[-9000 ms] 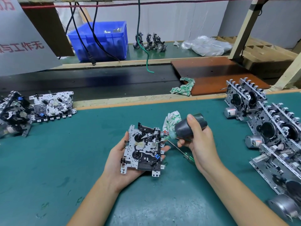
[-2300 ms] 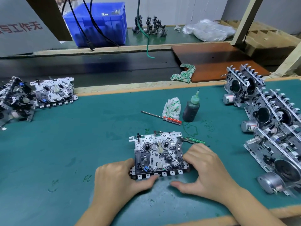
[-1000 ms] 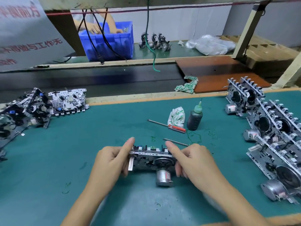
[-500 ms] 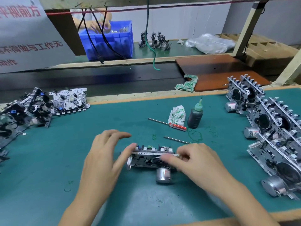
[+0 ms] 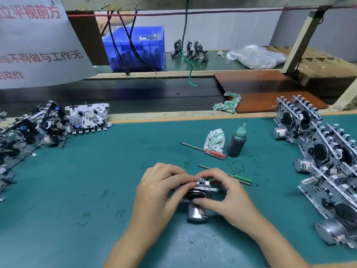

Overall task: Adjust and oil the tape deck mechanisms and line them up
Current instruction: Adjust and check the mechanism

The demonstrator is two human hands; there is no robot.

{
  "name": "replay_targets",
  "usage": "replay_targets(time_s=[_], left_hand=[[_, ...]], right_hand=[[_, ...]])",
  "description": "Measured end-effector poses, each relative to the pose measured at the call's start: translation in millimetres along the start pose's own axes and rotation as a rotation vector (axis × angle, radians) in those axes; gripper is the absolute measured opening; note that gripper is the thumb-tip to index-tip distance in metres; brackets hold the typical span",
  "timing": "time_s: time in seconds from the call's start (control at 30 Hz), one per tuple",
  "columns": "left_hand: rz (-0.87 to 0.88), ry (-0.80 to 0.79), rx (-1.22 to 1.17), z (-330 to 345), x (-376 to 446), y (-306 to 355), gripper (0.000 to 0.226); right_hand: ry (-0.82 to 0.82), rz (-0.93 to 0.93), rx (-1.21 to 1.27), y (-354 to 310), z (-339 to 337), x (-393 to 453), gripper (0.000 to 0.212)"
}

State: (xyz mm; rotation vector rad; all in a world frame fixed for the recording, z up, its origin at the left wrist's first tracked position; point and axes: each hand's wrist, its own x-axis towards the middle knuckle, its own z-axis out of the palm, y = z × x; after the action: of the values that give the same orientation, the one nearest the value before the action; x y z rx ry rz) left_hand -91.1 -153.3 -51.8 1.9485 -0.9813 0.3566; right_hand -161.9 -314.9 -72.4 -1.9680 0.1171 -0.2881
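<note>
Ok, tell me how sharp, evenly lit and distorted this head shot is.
Head view: wide-angle bending bows the bench edge; soft even light, faint shadows; both hands, left hand and right hand, and the mechanism look slightly soft; mild sheen on the motor can.

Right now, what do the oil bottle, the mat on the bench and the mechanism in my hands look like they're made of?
Oil bottle: likely soft translucent plastic, dark inside, with a green plastic nozzle.
Mat: probably matte teal rubber, scuffed and scratched.
Mechanism: seemingly bright stamped sheet metal, with a shiny cylindrical metal motor can below.
</note>
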Motion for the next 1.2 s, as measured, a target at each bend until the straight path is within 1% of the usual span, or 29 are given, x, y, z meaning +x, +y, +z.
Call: replay_targets(time_s=[0.17,0.5,0.53,0.57,0.6,0.67,0.7,0.73,0.8,0.93,1.03,1.1,1.2], left_hand=[[-0.011,-0.005,-0.005,0.2,0.4,0.3,0.022],[-0.048,-0.030,-0.030,0.0,1.2,0.9,0.019],[-0.055,-0.037,-0.043,-0.6,1.2,1.2,0.019],[-0.060,-0.044,-0.056,-1.2,1.9,1.0,0.018],[-0.064,-0.048,-0.063,-1.7,2.2,0.8,0.018],[-0.072,-0.051,-0.065,-1.9,2.4,1.0,0.019],[-0.075,-0.051,-0.064,-1.6,2.2,1.3,0.019],[-0.079,-0.048,-0.063,-1.3,1.8,1.7,0.019],[-0.082,-0.041,-0.061,-0.8,1.5,2.5,0.019],[-0.075,-0.040,-0.069,-0.6,2.0,1.6,0.017],[-0.077,-0.041,-0.082,-0.4,2.2,1.2,0.018],[-0.084,-0.040,-0.072,0.2,2.8,1.5,0.019],[-0.086,-0.043,-0.066,0.3,3.4,1.4,0.019]], right_hand=[[0.002,0.005,0.048,-0.6,1.1,0.8,0.030],[-0.021,-0.019,0.042,-5.5,-0.8,-1.0,0.027],[-0.032,-0.020,0.008,-5.9,-2.0,-2.6,0.028],[-0.026,-0.034,-0.077,-5.7,-3.7,-4.9,0.029],[0.001,-0.060,-0.216,-4.5,-5.3,-8.0,0.032],[0.114,-0.123,-0.520,-2.5,-7.6,-16.5,0.044],[0.174,-0.150,-0.618,-1.1,-7.4,-21.6,0.045],[0.216,-0.174,-0.677,0.9,-6.3,-26.2,0.043],[0.234,-0.195,-0.734,5.1,-3.4,-33.8,0.038],[0.214,-0.225,-0.796,8.8,-6.8,-34.9,0.037],[0.192,-0.248,-0.795,6.1,-9.0,-31.9,0.035],[0.155,-0.212,-0.779,6.0,-9.9,-31.3,0.035],[0.094,-0.064,-0.620,5.2,-12.5,-28.0,0.042]])
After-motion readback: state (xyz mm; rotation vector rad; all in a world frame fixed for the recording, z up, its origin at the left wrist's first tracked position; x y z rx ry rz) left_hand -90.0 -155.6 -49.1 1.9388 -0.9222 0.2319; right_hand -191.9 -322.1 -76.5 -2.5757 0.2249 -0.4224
